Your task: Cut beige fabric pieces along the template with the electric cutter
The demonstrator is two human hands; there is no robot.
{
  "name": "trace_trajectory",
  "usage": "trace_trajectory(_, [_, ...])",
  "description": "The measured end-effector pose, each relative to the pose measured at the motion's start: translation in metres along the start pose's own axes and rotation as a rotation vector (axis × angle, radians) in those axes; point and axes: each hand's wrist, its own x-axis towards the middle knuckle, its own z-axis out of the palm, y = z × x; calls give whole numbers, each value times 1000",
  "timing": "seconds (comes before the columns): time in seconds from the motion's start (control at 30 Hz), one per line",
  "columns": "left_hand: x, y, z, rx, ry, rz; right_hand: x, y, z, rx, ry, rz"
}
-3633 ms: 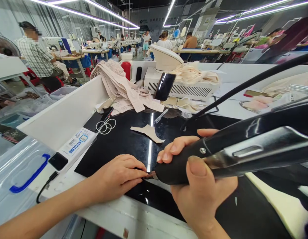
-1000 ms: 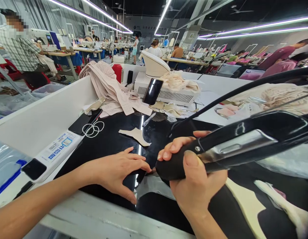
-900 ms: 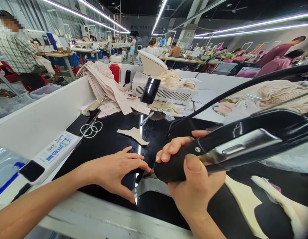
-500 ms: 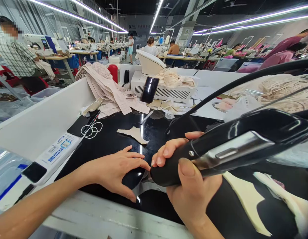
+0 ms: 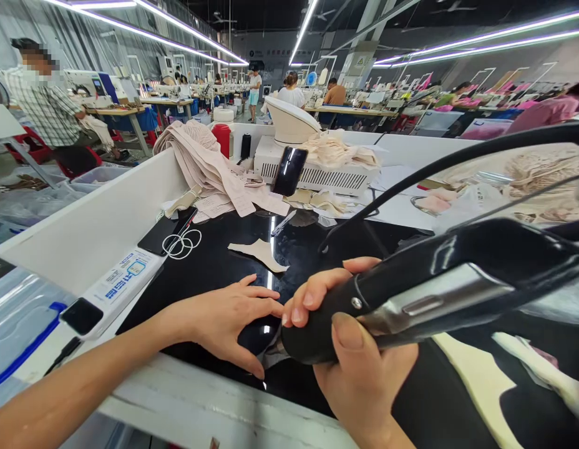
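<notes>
My right hand (image 5: 364, 368) is wrapped around the rounded end of a black tool (image 5: 439, 280) with a long silver lever along its side; I cannot tell its exact kind. The thumb presses near the lever's tip. My left hand (image 5: 231, 321) lies palm down on the glossy black tabletop (image 5: 205, 280), fingers apart, its fingertips close to the tool's end. Some thin, pale material (image 5: 275, 354) shows beside the left thumb, partly hidden by the tool. Just beyond the left hand is a curved beige fabric piece (image 5: 260, 252).
A larger cream piece (image 5: 479, 380) and a rolled pale cloth (image 5: 537, 368) lie at right. A thick black cable (image 5: 425, 165) arches above. Phones, a white cord (image 5: 181, 243) and a white box (image 5: 130, 274) line the left side. Beige strips (image 5: 209, 168) pile at the back.
The view has shifted slightly, so the table's things sit a little further right. Both hands keep nearly the same pose, and the right still grips the black tool.
</notes>
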Motion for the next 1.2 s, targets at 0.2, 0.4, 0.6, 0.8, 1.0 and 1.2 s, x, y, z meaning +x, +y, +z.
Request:
trace_trajectory(0.2, [-6,-2,-3,-6,92,90,16,-12,-10,-54,92,-28])
trace_trajectory(0.4, [-15,-13,-13,167,135,94,30,-22,-21,-101,198,-26])
trace_trajectory(0.6, [-14,-23,-10,495,434,-73,27,-19,-23,-98,197,-47])
trace_trajectory(0.8, [0,0,11,281,502,-69,23,-17,-20,-86,173,-42])
trace_trajectory(1.0, [13,23,26,86,379,-126,8,-18,-24,-67,112,-22])
trace_trajectory(1.2, [18,29,35,44,327,-195,-9,-19,-28,-45,64,-12])
